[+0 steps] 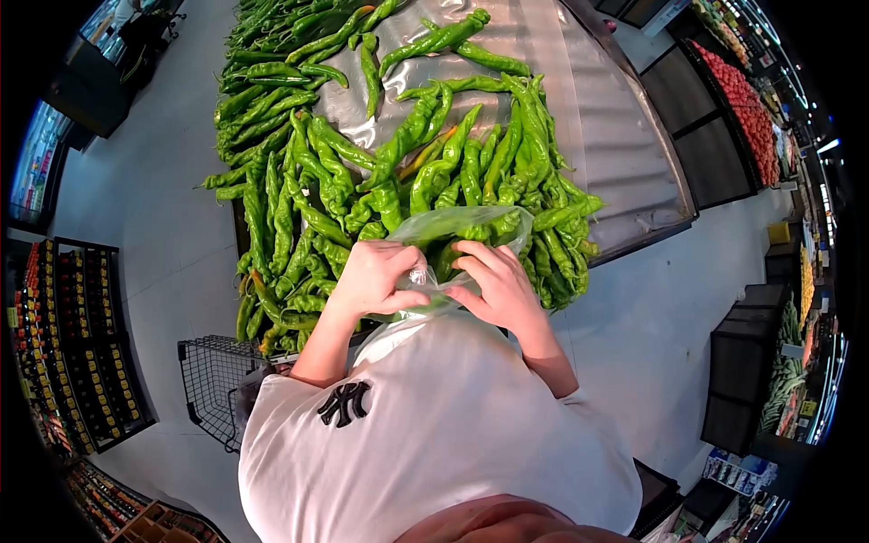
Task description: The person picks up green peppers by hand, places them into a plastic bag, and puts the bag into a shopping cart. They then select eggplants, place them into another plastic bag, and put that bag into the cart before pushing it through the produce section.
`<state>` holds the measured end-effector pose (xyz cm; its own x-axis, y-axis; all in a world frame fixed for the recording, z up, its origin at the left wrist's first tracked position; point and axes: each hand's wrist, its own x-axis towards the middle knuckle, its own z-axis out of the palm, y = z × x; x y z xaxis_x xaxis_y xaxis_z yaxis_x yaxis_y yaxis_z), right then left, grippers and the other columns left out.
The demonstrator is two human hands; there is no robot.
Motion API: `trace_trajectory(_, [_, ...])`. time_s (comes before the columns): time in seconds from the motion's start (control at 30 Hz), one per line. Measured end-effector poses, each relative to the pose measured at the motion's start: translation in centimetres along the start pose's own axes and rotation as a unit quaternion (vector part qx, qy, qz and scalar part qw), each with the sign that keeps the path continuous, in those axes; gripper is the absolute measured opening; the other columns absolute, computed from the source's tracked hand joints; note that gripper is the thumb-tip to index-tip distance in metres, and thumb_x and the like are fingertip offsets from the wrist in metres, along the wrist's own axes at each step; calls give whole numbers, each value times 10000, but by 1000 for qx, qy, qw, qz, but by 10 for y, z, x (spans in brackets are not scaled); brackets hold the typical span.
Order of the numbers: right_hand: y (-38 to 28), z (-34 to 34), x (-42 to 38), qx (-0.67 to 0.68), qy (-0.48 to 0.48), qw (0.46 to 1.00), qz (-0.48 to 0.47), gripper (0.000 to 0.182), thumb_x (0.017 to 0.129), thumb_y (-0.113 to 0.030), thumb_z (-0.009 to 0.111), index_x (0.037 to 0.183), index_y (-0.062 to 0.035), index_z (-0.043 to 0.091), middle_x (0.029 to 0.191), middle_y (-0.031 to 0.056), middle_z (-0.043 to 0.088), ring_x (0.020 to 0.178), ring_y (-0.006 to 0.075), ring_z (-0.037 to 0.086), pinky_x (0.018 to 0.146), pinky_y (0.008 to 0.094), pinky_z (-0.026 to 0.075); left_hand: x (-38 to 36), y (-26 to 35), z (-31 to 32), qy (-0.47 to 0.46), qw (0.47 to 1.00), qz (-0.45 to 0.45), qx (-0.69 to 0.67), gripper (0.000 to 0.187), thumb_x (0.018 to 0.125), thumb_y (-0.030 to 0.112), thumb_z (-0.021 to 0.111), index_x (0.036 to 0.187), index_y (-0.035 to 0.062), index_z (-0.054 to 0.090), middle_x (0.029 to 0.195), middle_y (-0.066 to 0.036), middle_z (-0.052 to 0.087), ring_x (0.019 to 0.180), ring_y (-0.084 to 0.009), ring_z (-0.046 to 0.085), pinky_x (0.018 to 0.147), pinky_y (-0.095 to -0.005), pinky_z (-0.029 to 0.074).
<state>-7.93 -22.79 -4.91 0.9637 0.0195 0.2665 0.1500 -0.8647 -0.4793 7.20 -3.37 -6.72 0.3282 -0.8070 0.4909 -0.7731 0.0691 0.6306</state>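
Right in front of my chest, a clear plastic bag (516, 226) is held with its mouth spread, over the near edge of a heap of long green peppers (339, 181). My left hand (376, 276) is closed on the bag's left rim, with thin film bunched at the fingers. On the opposite rim my right hand (500, 285) grips the film, fingers curled over the edge and thumb pointing inward. Green shows through the film; the lower part of the bag is hidden by my hands and body. Peppers lie close around both hands.
The peppers lie on a display stand (625, 172) with a shiny lining. A black wire shopping basket (213, 385) is at my left. Grey floor (172, 226) surrounds the stand. Stocked shelves (86, 344) line the left, and produce bins (738, 113) stand at the right.
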Motion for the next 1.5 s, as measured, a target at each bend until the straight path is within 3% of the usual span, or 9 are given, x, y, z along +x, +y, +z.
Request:
trace_trajectory(0.03, [1,0,-3,5,0,1000,3,347,831,-337,724,1001,-44,648,1166,98,643,977,308,604,858,402,440,0,4,-2,-19,1000,0,19,552,699,605,765,779,87,590,595,-75,546,557,-313,587,548,-388,474])
trace_trajectory(0.13, [4,-3,-6,17,6,1000,14,310,841,-304,721,981,-36,649,1120,99,655,973,296,611,865,400,438,-5,11,3,-46,994,-43,93,450,666,515,813,821,113,683,632,-34,593,671,-245,583,618,-372,481])
trace_trajectory(0.37, [5,-5,-13,34,16,998,48,271,849,-240,715,990,-19,645,1094,103,664,976,312,617,864,394,462,-7,4,-2,-10,988,-37,148,80,775,174,729,846,136,722,708,12,617,794,-204,543,835,-355,413])
trace_trajectory(0.53, [0,-17,-9,82,41,995,30,229,850,-181,700,1002,-18,647,1114,110,673,978,327,626,870,404,476,-3,5,-17,106,980,10,171,136,753,198,758,864,134,709,732,0,587,809,-223,553,918,-435,412])
trace_trajectory(0.77, [5,-20,6,112,199,972,-50,94,781,4,730,768,1,638,951,101,712,832,278,654,750,354,513,-11,14,-7,181,975,23,125,312,724,292,771,977,124,696,963,-22,668,1002,-256,603,1052,-505,354])
trace_trajectory(1.0, [62,-12,58,161,301,935,93,125,851,-18,722,907,-6,611,830,77,692,718,164,640,666,289,510,-37,9,6,281,950,69,119,236,739,253,773,939,164,687,961,18,693,1011,-233,614,1060,-484,350])
trace_trajectory(1.13, [88,-23,103,51,121,979,156,169,903,-171,693,940,-23,621,796,91,690,655,214,658,622,333,516,-44,14,8,288,946,66,131,194,745,247,769,906,176,687,919,38,698,993,-226,616,1049,-482,358])
trace_trajectory(1.33, [138,22,161,-211,-181,924,263,668,861,-398,700,1309,61,512,1054,209,702,990,349,683,847,446,544,-41,17,8,292,945,76,130,127,774,224,728,847,138,671,859,6,706,956,-253,625,1050,-497,352])
trace_trajectory(1.5, [148,43,166,-211,-206,908,297,935,831,-414,732,1436,130,270,1117,236,678,1047,362,664,899,430,533,-44,19,8,302,940,63,149,86,776,178,720,845,147,679,849,14,700,948,-247,623,1046,-492,356])
